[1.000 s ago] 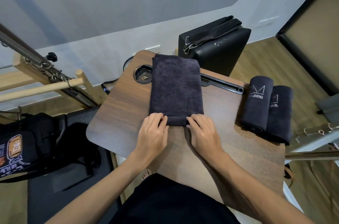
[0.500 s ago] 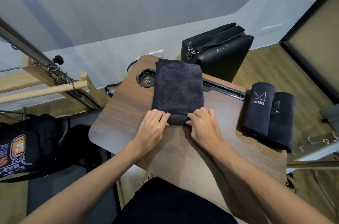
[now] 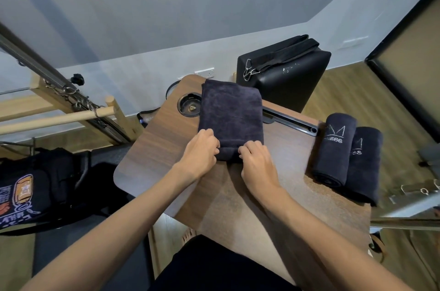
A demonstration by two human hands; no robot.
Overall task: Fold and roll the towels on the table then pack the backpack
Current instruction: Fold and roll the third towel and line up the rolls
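Both hands are curling their fingers over the near rolled edge of the plush dark folded towel (image 3: 230, 119), left hand (image 3: 198, 155) and right hand (image 3: 258, 167), lying on the wood-grain worktop (image 3: 147, 148) beside two rolled towels (image 3: 342, 155).

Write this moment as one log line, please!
step: rolling towel | hands: left, right grip near edge | done: two rolled towels

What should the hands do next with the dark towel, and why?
Probably keep rolling it away from the body. Both the left hand and the right hand curl round the near end of the folded towel, where a small roll has started; most still lies flat, unlike the two rolled towels beside it.
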